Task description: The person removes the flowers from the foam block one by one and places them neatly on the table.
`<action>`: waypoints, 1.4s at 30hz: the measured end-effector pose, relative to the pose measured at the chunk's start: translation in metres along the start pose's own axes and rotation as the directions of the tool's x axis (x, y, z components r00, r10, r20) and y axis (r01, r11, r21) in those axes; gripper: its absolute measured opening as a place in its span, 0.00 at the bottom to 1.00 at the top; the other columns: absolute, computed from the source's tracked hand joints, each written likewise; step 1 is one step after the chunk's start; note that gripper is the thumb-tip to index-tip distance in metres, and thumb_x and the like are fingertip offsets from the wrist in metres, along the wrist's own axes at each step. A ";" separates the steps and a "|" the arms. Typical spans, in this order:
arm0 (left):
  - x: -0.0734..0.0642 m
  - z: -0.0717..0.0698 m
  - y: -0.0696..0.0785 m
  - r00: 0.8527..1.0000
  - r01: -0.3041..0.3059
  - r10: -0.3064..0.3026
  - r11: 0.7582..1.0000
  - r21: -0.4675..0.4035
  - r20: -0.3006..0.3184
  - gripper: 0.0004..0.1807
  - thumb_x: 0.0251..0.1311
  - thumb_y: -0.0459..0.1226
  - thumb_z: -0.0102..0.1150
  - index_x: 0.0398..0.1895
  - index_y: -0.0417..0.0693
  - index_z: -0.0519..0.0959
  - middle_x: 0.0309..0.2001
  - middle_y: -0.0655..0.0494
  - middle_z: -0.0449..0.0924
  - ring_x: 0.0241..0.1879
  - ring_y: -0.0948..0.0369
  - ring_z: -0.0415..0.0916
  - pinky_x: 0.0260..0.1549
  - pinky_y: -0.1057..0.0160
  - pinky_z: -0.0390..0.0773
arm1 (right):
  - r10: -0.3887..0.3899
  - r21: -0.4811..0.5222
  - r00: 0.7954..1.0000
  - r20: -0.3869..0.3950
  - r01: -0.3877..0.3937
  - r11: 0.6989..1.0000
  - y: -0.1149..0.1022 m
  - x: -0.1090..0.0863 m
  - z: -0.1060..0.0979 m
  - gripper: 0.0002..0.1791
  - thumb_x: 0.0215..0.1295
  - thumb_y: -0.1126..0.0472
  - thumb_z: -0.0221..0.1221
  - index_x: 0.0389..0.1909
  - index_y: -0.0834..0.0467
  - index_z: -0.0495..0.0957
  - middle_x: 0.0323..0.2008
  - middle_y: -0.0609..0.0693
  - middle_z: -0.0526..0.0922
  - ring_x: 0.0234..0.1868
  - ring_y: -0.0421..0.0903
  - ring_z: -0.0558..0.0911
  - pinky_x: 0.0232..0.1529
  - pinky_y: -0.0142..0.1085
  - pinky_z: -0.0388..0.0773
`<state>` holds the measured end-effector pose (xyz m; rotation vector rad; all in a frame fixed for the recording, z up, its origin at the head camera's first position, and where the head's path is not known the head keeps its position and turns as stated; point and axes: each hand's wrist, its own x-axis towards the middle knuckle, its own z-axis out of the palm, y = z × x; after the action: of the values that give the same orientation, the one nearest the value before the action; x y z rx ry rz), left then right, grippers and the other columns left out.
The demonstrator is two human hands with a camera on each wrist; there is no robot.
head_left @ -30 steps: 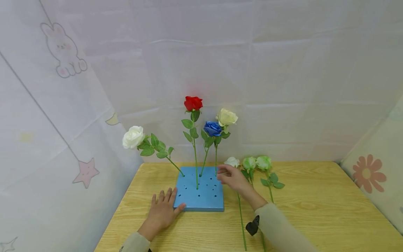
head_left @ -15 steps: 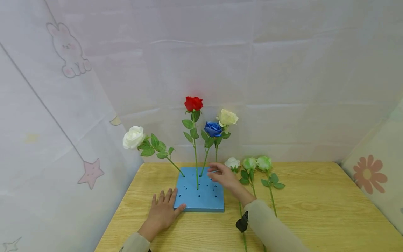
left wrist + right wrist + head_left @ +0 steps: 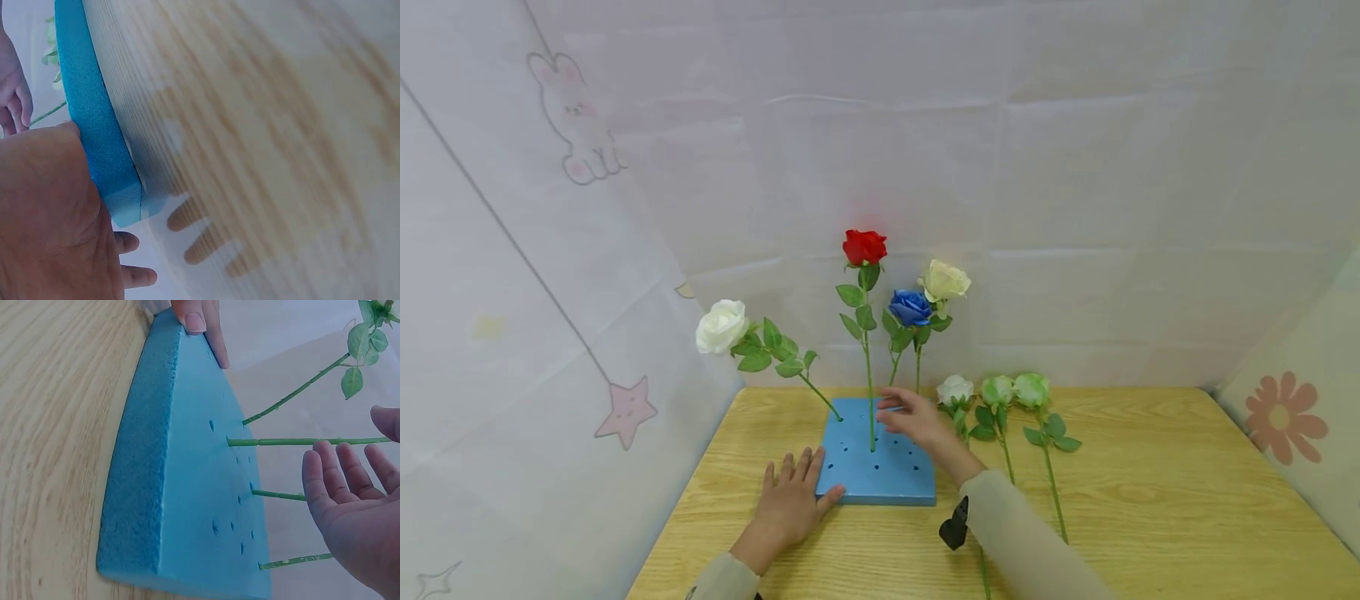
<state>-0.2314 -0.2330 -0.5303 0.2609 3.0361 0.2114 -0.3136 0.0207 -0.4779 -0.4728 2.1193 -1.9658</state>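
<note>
A blue foam block (image 3: 887,485) dotted with small holes lies on the table. Four stems stand in it: a red rose (image 3: 865,247), a blue rose (image 3: 911,307), a cream rose (image 3: 946,281) and a white rose (image 3: 722,327) that leans far left. My left hand (image 3: 786,504) rests spread at the block's left edge, thumb and fingertips against it. Over the block, my right hand (image 3: 913,421) holds nothing, its fingers loosely bent close to the red rose's stem (image 3: 300,442). The lower part of the blue rose's stem is hidden behind it in the head view.
Right of the block, a white rose (image 3: 955,389) and two pale green roses (image 3: 997,391) lie on the wooden table (image 3: 1150,483), stems toward me. My right forearm crosses over some of their stems. A pale printed cloth (image 3: 1075,208) hangs behind and at both sides.
My right hand has moved left across the block, from beside the cream rose's stem to near the red rose's stem. My left hand stays at the block's edge.
</note>
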 end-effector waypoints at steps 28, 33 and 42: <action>0.002 0.001 0.000 1.000 0.009 -0.009 1.000 -0.006 0.016 0.48 0.70 0.70 0.35 0.83 0.50 0.50 0.79 0.43 0.53 0.77 0.35 0.48 0.71 0.28 0.41 | 0.057 -0.013 0.996 -0.070 -0.058 0.998 0.019 0.028 0.020 0.28 0.71 0.61 0.63 0.71 0.56 0.71 0.57 0.54 0.79 0.55 0.51 0.82 0.56 0.45 0.82; 0.000 0.000 0.000 1.000 0.006 -0.005 1.000 -0.008 0.009 0.48 0.70 0.70 0.35 0.82 0.49 0.51 0.79 0.43 0.54 0.76 0.35 0.49 0.71 0.28 0.42 | 0.072 0.038 0.995 -0.075 -0.069 0.997 0.019 0.029 0.023 0.28 0.71 0.62 0.64 0.70 0.57 0.71 0.54 0.56 0.81 0.53 0.51 0.83 0.56 0.46 0.82; 0.000 0.001 -0.001 1.000 -0.006 0.006 1.000 0.000 -0.003 0.48 0.70 0.71 0.35 0.82 0.50 0.52 0.78 0.43 0.55 0.76 0.35 0.50 0.70 0.28 0.43 | 0.068 0.038 0.991 -0.112 -0.064 0.997 0.020 0.027 0.026 0.17 0.73 0.64 0.61 0.60 0.54 0.81 0.46 0.54 0.83 0.51 0.50 0.84 0.55 0.50 0.82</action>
<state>-0.2314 -0.2338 -0.5318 0.2701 3.0383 0.2119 -0.3308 -0.0120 -0.4981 -0.2881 2.1341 -2.0328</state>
